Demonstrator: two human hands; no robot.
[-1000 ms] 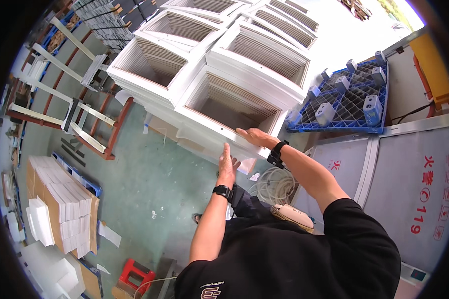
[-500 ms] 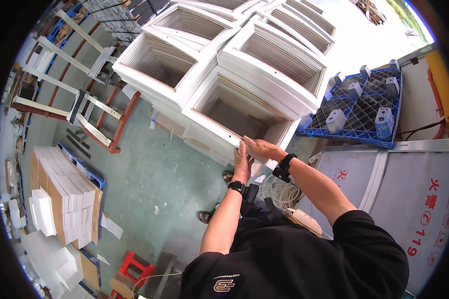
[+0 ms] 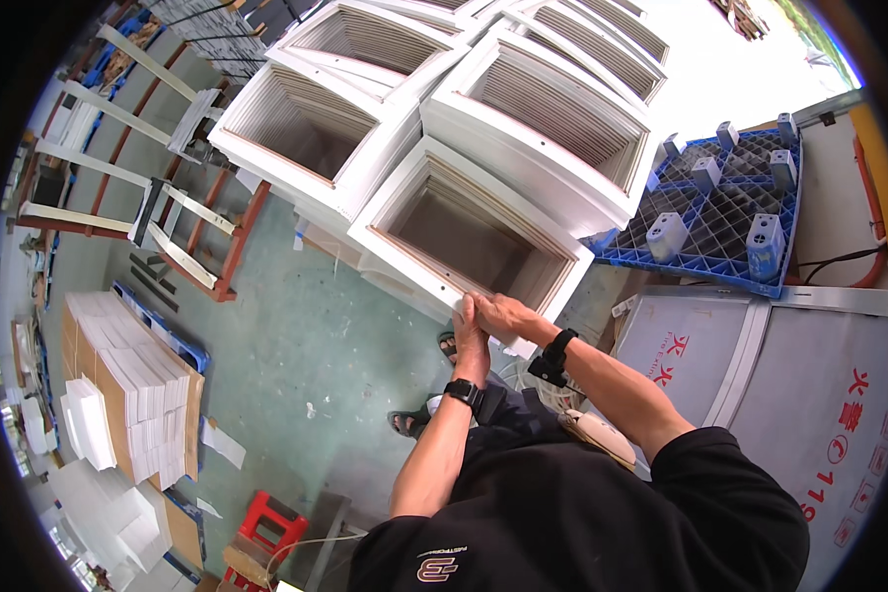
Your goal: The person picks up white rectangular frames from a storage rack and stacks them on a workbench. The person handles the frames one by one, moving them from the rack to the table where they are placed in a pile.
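Note:
A stack of white rectangular frames (image 3: pixel 402 259) stands in front of me, with a deep ribbed hollow inside. At the near rim of the top frame, my right hand (image 3: pixel 506 318) is closed, its fingers curled over the edge. My left hand (image 3: pixel 471 343) is beside it, touching it, with its fingertips at the same rim and its palm against the outer side. Both hands seem to grip the frame; the undersides of the fingers are hidden. Black bands with small devices are on both wrists.
More stacks of white frames (image 3: pixel 538 133) stand behind and to the left. A blue pallet (image 3: pixel 696 261) with grey blocks lies at the right, above grey panels (image 3: pixel 661 340). Stacked white boards (image 3: pixel 128 365), a red stool (image 3: pixel 269 523) and a red metal rack (image 3: pixel 237 242) are at the left.
The near frame has shifted slightly toward me, and the gap to the stack behind it looks wider. My hands have come closer together, and the right fingers are more curled.

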